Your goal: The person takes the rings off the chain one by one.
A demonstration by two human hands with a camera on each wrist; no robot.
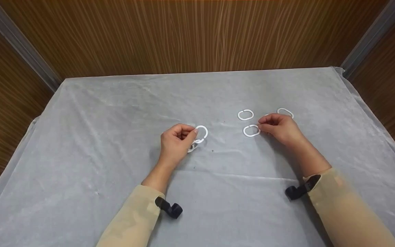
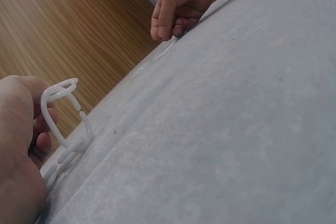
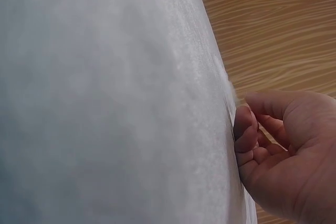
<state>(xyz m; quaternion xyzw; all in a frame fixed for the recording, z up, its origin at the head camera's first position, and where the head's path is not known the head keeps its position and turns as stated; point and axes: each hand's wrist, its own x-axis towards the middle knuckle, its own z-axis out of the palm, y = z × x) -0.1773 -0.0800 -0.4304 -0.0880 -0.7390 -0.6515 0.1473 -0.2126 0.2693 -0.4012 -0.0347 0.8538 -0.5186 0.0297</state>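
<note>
Thumb and fingers of my left hand (image 1: 177, 144) pinch a white oval plastic link (image 1: 206, 132) with a small gap in its side. Joined links (image 2: 73, 150) hang below it, partly hidden by the hand in the head view. My right hand (image 1: 281, 128) is farther right, its thumb and curled fingertips at the right end of another white link (image 1: 251, 130) close over the cloth. The right wrist view shows that hand (image 3: 289, 150) with thumb and fingers drawn together, and the link is hidden there.
A loose white link (image 1: 245, 115) lies just behind the one at my right fingertips. Another link (image 1: 285, 112) lies behind the right hand, partly covered by it. Grey cloth (image 1: 81, 154) covers the table, with wood-patterned panels (image 1: 197, 37) at the back and sides.
</note>
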